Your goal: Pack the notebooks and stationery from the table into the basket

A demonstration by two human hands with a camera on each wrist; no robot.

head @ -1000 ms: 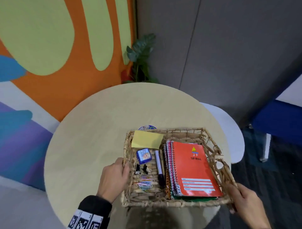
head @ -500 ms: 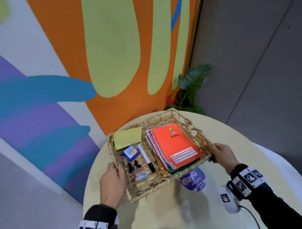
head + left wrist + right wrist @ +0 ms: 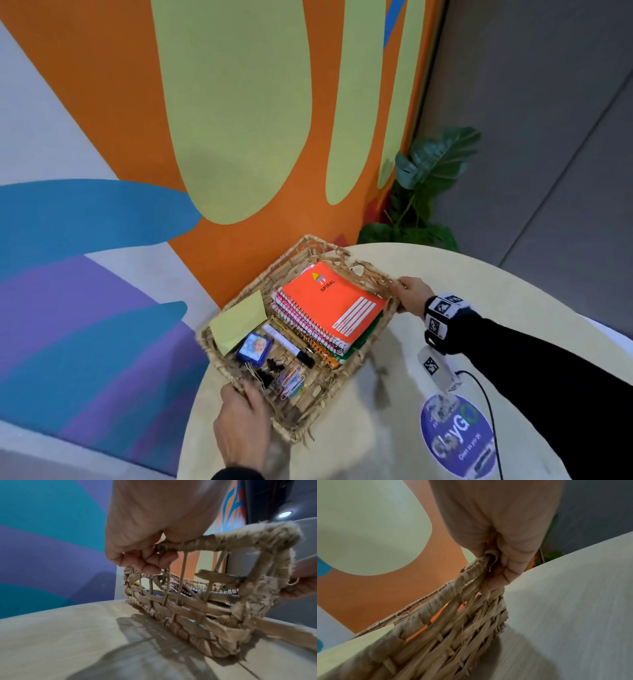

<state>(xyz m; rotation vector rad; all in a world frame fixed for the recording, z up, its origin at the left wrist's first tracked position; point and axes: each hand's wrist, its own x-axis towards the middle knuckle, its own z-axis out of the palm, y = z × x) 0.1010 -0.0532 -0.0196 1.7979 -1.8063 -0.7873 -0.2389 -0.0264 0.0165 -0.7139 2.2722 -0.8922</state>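
- Gripping the woven straw basket with twisted rope rim (image 3: 310, 409) at opposite ends: left hand (image 3: 244, 430) curling its fingers (image 3: 150, 561) over and through the near rim, right hand (image 3: 412, 296) closing fingers (image 3: 508, 566) round the far rim bar.
- Carrying, or at least tilting, the basket over the pale round wooden table (image 3: 394, 442); the shadow under its base in the left wrist view suggesting a lift, though contact at the far corner being impossible to rule out.
- Lying inside, between the two sets of fingers: a stack of spiral-bound notebooks topped by an orange cover (image 3: 334, 303), nearer the right fingers.
- Sitting nearer the left fingers: a pale yellow sticky-note pad (image 3: 238, 322), a small blue rectangular box (image 3: 255, 347), a white marker with a black cap (image 3: 289, 346), black binder clips (image 3: 270, 368) and coloured paper clips (image 3: 291, 380).
- Judging the packing itself as finished: nothing of notebooks or stationery showing on the bare tabletop around either hand.
- Remaining beside the right wrist only a round blue printed sticker (image 3: 457, 435) on the table and a white tagged device with a black cable (image 3: 438, 371), neither looking like stationery.
- Leaving, most likely, only setting the loaded basket down level and letting go with both hands.
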